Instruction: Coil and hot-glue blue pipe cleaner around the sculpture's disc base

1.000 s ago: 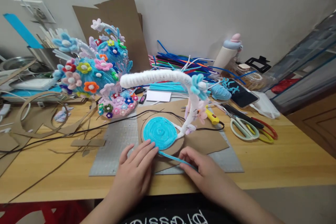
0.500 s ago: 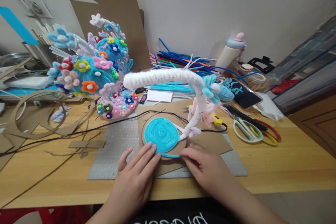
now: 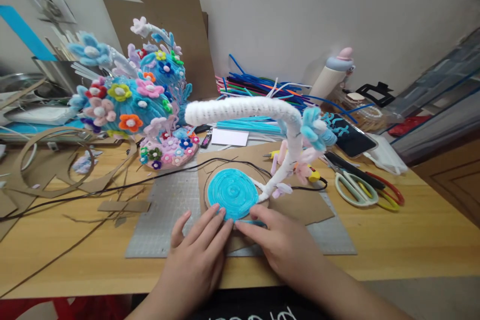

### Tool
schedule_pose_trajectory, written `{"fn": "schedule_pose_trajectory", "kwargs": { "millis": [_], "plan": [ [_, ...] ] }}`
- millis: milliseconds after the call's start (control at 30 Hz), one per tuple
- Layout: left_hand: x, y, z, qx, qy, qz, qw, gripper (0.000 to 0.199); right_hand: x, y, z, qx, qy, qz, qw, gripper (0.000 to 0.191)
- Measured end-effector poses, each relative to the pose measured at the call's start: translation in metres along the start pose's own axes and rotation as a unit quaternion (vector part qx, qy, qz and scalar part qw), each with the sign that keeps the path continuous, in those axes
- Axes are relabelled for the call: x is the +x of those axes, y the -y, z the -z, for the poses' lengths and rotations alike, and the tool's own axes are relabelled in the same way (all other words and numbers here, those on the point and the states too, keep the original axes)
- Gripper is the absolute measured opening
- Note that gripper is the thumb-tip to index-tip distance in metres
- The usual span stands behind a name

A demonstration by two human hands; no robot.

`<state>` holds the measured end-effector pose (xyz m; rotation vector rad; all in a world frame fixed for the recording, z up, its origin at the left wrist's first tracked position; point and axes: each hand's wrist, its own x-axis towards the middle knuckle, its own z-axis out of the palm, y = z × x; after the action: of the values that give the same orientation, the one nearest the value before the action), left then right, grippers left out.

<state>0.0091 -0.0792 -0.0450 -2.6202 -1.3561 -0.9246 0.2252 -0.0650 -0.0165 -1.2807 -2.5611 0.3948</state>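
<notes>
A blue spiral disc (image 3: 232, 191) of fuzzy stems lies on a cardboard base (image 3: 217, 160). The fingertips of my left hand (image 3: 198, 252) rest on its lower left edge, fingers spread. My right hand (image 3: 287, 240) is at the lower right edge, its index finger touching the disc's rim over a loose blue strip (image 3: 255, 222); its fingers are apart. From the disc's right side rises a white wrapped stem (image 3: 290, 155), bending left at the top, with a blue flower (image 3: 314, 129) and pink and lilac flowers on it.
Finished flower lamps (image 3: 138, 102) stand at the left. Behind lie colored stems (image 3: 258, 85). Scissors (image 3: 356, 189), a phone (image 3: 354, 139) and a yellow glue gun (image 3: 313, 174) are at the right. A black cable (image 3: 157, 176) crosses the grey mat (image 3: 150, 240).
My right hand has moved left along the disc's lower edge, its index finger now stretched towards my left fingertips. The white stem's top has shifted slightly right.
</notes>
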Motion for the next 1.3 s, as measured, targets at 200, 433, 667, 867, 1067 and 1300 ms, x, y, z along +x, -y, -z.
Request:
{"fn": "schedule_pose_trajectory", "kwargs": {
  "millis": [200, 433, 667, 867, 1067, 1300],
  "plan": [
    [-0.001, -0.001, 0.002, -0.026, -0.011, 0.004, 1.000, 0.038, 0.001, -0.002, -0.005, -0.003, -0.028, 0.011, 1.000, 0.039],
    [-0.002, -0.003, 0.001, -0.012, -0.044, 0.082, 0.996, 0.038, 0.002, -0.004, -0.007, -0.001, -0.048, 0.030, 0.998, 0.037],
    [-0.002, -0.002, -0.001, -0.007, -0.039, 0.075, 0.996, 0.038, 0.006, -0.005, -0.004, -0.031, -0.068, 0.039, 0.996, 0.028],
    [-0.003, -0.002, -0.003, -0.010, -0.034, 0.076, 0.996, 0.039, 0.011, -0.010, 0.003, -0.074, -0.020, 0.077, 0.994, 0.026],
    [0.000, -0.005, -0.001, 0.016, 0.010, 0.047, 0.999, 0.036, 0.012, -0.017, 0.009, -0.067, 0.028, 0.080, 0.994, 0.030],
    [0.000, -0.004, -0.001, 0.008, -0.009, 0.010, 1.000, 0.031, 0.005, -0.021, 0.008, -0.068, 0.013, 0.078, 0.995, 0.032]
  ]
}}
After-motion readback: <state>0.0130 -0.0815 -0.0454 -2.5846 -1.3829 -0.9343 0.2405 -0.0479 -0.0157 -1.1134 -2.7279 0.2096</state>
